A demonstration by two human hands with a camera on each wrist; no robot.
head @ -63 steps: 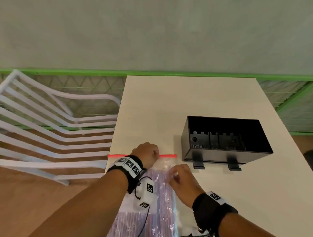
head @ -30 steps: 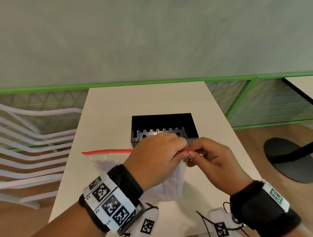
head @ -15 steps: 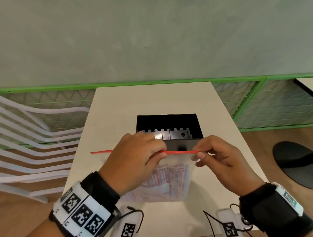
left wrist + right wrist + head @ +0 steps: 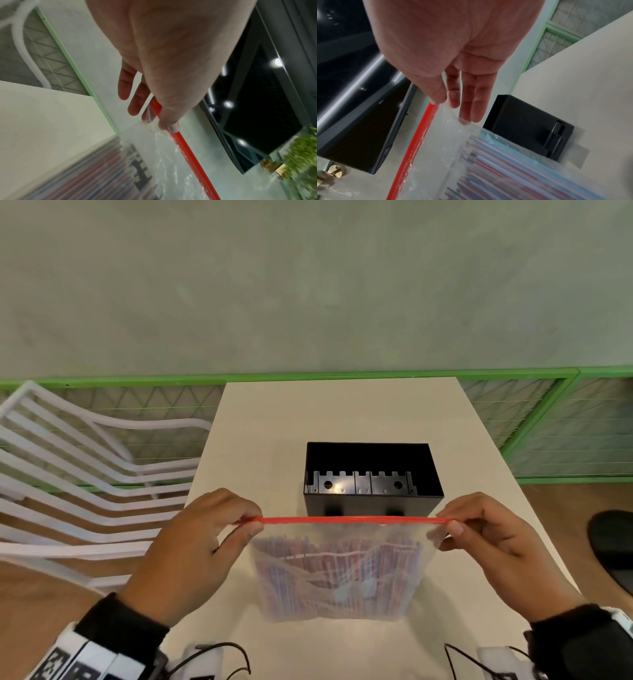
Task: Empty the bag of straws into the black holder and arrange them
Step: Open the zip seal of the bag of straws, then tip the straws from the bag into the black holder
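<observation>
While both thumbs and forefingers are pinched on the red zip strip (image 4: pixel 352 520), one at each end, the clear bag (image 4: pixel 337 573) hangs stretched flat between them. The left hand (image 4: pixel 191 556) nips the strip's 9 o'clock end, the right hand (image 4: pixel 500 549) the 3 o'clock end; remaining fingers sit loosely behind the plastic (the wrist views show them fairly straight). One bag, two hands, one black holder (image 4: pixel 371 479). Straws (image 4: pixel 337 577) in the bag are red, white and blue, packed upright, too many and too blurry to count. They sit below the fingertips, toward 6 o'clock. The holder stands at 12 o'clock from the bag, just beyond the strip, on the one white table (image 4: pixel 342 412). One white slatted chair (image 4: pixel 78 474) is off at 9 o'clock.
</observation>
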